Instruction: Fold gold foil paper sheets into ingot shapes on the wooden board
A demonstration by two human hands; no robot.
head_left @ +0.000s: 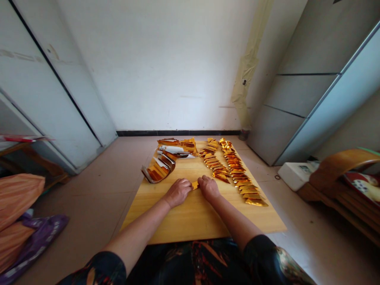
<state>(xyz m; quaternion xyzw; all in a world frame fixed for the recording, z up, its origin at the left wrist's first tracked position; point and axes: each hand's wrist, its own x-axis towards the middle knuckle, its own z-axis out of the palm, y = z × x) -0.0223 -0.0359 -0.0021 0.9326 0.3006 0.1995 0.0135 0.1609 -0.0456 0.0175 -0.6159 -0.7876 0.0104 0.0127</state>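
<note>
Between my two hands, near the middle of the wooden table (166,221), is a small piece of folded gold foil paper (195,185). The fingers of my left hand (179,192) close on its left end. My right hand (209,188) grips the right end, fingers bent over it. Most of the piece shows only as a short gold strip between the fingertips. Beyond my right hand lie two rows of folded gold foil pieces (237,170), overlapping one another. Past my left hand sits a curved stack of gold foil sheets (158,168).
More foil sheets (190,145) lie at the table's far edge by the white wall (163,79). A grey refrigerator (293,91) stands at the far right, with a white box (293,174) and a wooden chair (341,178) nearby. Plastic bags (20,221) are at the left.
</note>
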